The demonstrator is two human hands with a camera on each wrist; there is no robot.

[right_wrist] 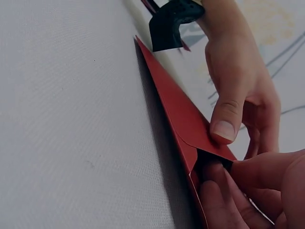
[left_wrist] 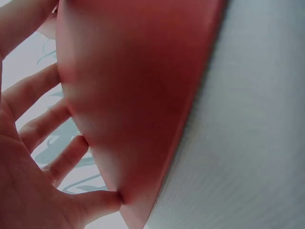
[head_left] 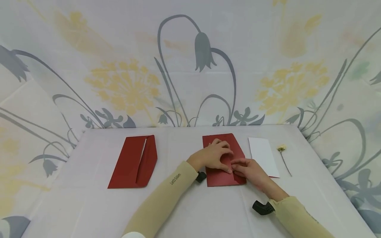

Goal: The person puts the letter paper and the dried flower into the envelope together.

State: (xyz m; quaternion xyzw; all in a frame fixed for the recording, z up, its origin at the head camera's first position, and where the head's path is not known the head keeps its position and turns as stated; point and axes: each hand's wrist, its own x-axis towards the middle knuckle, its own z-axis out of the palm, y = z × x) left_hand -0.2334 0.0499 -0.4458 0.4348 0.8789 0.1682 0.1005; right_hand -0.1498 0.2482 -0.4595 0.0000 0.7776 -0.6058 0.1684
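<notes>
A red envelope (head_left: 216,180) lies on the table beneath both hands. My left hand (head_left: 212,156) rests its spread fingertips and thumb on it; in the left wrist view that hand (left_wrist: 33,171) touches the red paper (left_wrist: 128,95) with its fingertips. At the opening on the right side, my right hand (head_left: 251,173) pinches the envelope's edge. The right wrist view shows this hand (right_wrist: 267,191) with fingers inside the raised pocket of the envelope (right_wrist: 181,109) and the thumb outside. What the pocket holds is hidden.
Another red envelope (head_left: 125,162) lies at the left, something white (head_left: 144,148) showing in its opening. Right of the hands lie a folded white card (head_left: 263,155) with a red edge at its bottom and a dried yellow flower (head_left: 281,148) on a thin stem. Patterned cloth (head_left: 184,99) hangs behind.
</notes>
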